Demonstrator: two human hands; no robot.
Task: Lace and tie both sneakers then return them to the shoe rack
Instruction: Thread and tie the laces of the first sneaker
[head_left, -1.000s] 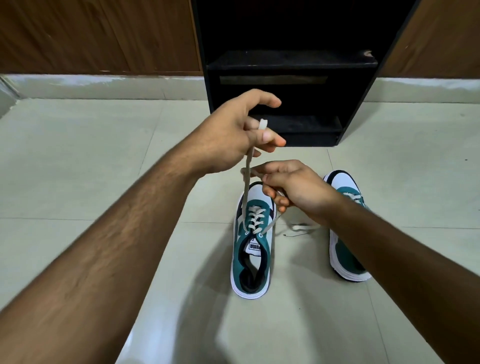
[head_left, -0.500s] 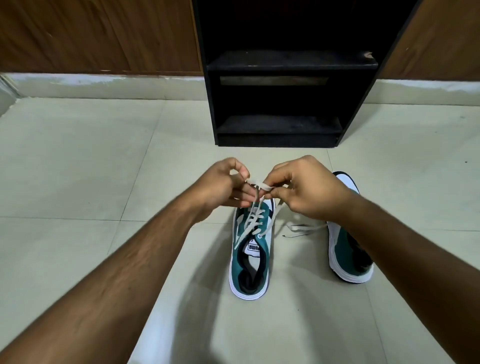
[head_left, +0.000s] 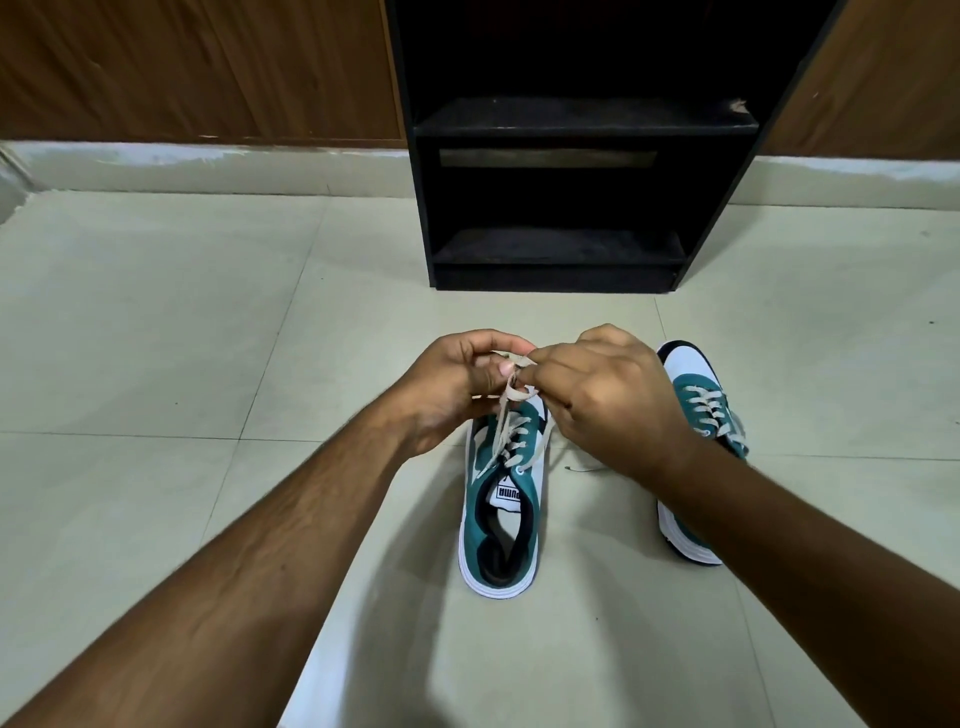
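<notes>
Taking the shoe rack (head_left: 556, 156) as landmark: it stands on the floor (head_left: 156, 338) against the wall (head_left: 197, 67). Before it lies one sneaker (head_left: 501, 514); the second sneaker (head_left: 696, 447) lies right of that. Both hands (head_left: 457, 384) (head_left: 608, 395) meet above the first sneaker's laces (head_left: 511, 421).

Pale tiled floor (head_left: 156, 338), kinda glossy. Wood-panel wall (head_left: 182, 67) behind, with a light skirting (head_left: 208, 161) along the bottom.

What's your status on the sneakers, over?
Left hand and right hand both pinching the lace above the near sneaker. Second sneaker on floor. Shoe rack unobstructed.
</notes>
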